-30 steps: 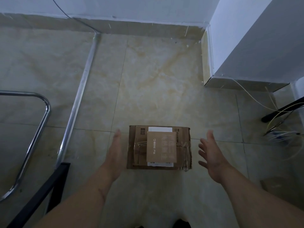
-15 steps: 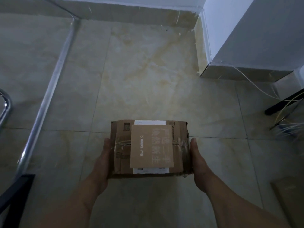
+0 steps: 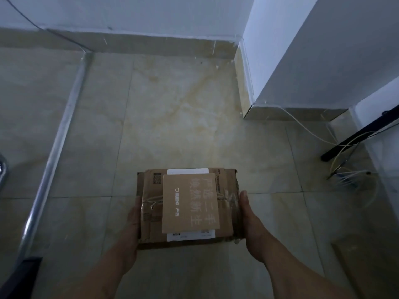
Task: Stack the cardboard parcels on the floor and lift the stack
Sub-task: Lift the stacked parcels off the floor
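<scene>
A stack of cardboard parcels sits low in the middle of the head view. The bottom one is a large taped brown parcel (image 3: pixel 151 212) with a white label. On top of it lies a smaller flat parcel (image 3: pixel 190 203) with pale printed characters. My left hand (image 3: pixel 133 221) presses flat against the stack's left side. My right hand (image 3: pixel 248 216) presses against its right side. The stack is clamped between both palms; whether its underside touches the floor is hidden.
A metal pipe (image 3: pixel 62 134) runs along the tiled floor on the left. A white wall corner (image 3: pixel 280 83) juts in at the upper right, with loose cables (image 3: pixel 349 175) and a black bar (image 3: pixel 356 137) beside it. Another cardboard piece (image 3: pixel 367 262) lies at the lower right.
Both hands, open and apart a second ago, closed in on the stack's sides. The stack now looks larger and nearer, and the view has tilted up towards the wall.
</scene>
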A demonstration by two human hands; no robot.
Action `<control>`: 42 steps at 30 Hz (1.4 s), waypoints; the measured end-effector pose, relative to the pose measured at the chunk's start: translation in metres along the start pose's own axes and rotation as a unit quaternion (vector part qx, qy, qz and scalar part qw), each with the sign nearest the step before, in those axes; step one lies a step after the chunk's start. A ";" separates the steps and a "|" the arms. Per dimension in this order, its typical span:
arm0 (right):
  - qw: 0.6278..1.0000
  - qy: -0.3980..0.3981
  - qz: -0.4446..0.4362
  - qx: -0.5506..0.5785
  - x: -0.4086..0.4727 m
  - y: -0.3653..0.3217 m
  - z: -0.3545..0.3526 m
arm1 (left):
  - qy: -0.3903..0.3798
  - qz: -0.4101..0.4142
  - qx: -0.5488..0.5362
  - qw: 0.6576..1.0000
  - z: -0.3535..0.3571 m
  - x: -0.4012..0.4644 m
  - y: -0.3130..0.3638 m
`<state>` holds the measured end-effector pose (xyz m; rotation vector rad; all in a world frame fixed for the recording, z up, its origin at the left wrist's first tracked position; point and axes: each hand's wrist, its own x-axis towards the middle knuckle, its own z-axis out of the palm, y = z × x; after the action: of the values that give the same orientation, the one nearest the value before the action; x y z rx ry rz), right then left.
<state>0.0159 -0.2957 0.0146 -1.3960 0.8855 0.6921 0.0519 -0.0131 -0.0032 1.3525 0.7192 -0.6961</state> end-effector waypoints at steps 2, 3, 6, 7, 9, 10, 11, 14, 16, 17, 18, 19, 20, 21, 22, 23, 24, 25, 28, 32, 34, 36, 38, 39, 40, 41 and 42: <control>1.000 -0.006 0.000 -0.005 -0.015 -0.018 -0.001 | 0.000 0.004 0.011 1.000 0.001 -0.010 0.020; 1.000 -0.001 -0.002 -0.007 -0.024 -0.027 -0.001 | 0.009 0.000 0.016 1.000 0.003 -0.018 0.032; 1.000 -0.011 0.000 -0.004 -0.041 -0.059 -0.001 | -0.006 -0.014 0.006 1.000 0.005 -0.032 0.067; 1.000 -0.008 -0.008 -0.006 -0.045 -0.074 -0.003 | 0.000 -0.016 0.004 1.000 0.009 -0.035 0.084; 1.000 -0.007 -0.009 0.001 -0.048 -0.099 -0.008 | 0.005 -0.024 0.006 1.000 0.013 -0.038 0.109; 1.000 -0.008 -0.013 0.008 -0.050 -0.112 -0.010 | 0.003 -0.022 0.007 1.000 0.017 -0.039 0.124; 1.000 -0.006 -0.018 0.012 -0.054 -0.126 -0.012 | 0.009 -0.017 0.012 1.000 0.023 -0.041 0.141; 0.999 -0.020 -0.029 0.023 -0.057 -0.170 -0.019 | 0.009 -0.004 0.007 1.000 0.037 -0.046 0.188; 0.999 -0.017 -0.039 0.023 -0.060 -0.201 -0.020 | 0.021 -0.007 0.013 1.000 0.045 -0.046 0.217; 0.999 -0.019 -0.040 0.020 -0.060 -0.217 -0.022 | 0.022 -0.007 0.015 1.000 0.049 -0.043 0.230; 0.999 -0.025 -0.043 0.021 -0.060 -0.232 -0.025 | 0.024 -0.010 0.017 1.000 0.052 -0.040 0.242; 0.998 -0.028 -0.045 0.029 -0.060 -0.245 -0.026 | 0.024 -0.011 0.015 1.000 0.056 -0.039 0.254; 0.998 -0.030 -0.044 0.035 -0.058 -0.259 -0.029 | 0.022 -0.014 0.016 1.000 0.059 -0.035 0.268; 0.998 -0.031 -0.048 0.038 -0.056 -0.276 -0.033 | 0.018 -0.012 0.019 1.000 0.066 -0.031 0.284; 0.997 -0.031 -0.055 0.034 -0.055 -0.285 -0.035 | 0.014 -0.009 0.025 1.000 0.069 -0.029 0.293; 0.997 -0.031 -0.061 0.026 -0.048 -0.300 -0.040 | 0.011 -0.005 0.029 1.000 0.074 -0.021 0.306; 0.997 -0.033 -0.064 0.017 -0.042 -0.311 -0.044 | 0.011 -0.007 0.033 0.999 0.077 -0.014 0.316; 0.997 -0.030 -0.068 0.012 -0.039 -0.320 -0.046 | 0.012 -0.005 0.036 0.999 0.080 -0.008 0.323; 0.996 -0.039 -0.073 0.014 -0.021 -0.349 -0.050 | -0.001 0.005 0.041 0.999 0.087 0.013 0.349; 0.996 -0.047 -0.074 0.035 0.003 -0.388 -0.056 | -0.015 -0.018 0.044 0.999 0.096 0.050 0.387; 0.996 -0.035 -0.078 0.030 0.019 -0.407 -0.057 | -0.012 -0.022 0.043 0.999 0.097 0.074 0.404; 0.995 -0.032 -0.095 0.031 0.037 -0.428 -0.058 | -0.023 -0.014 0.053 0.998 0.101 0.100 0.423; 0.992 -0.040 -0.107 0.049 0.057 -0.446 -0.059 | -0.031 0.001 0.065 0.997 0.107 0.125 0.441; 0.991 -0.047 -0.110 0.054 0.067 -0.455 -0.058 | -0.031 0.006 0.067 0.997 0.109 0.138 0.448; 0.991 -0.052 -0.113 0.054 0.076 -0.464 -0.058 | -0.030 0.007 0.068 0.997 0.112 0.151 0.455; 0.991 -0.053 -0.114 0.052 0.088 -0.473 -0.060 | -0.030 0.011 0.069 0.997 0.116 0.166 0.462; 0.991 -0.055 -0.111 0.050 0.095 -0.479 -0.060 | -0.028 0.014 0.071 0.997 0.119 0.173 0.468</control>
<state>0.4634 -0.4018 0.1884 -1.3290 0.6579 0.5416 0.5341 -0.0939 0.1505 1.4639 0.6138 -0.7710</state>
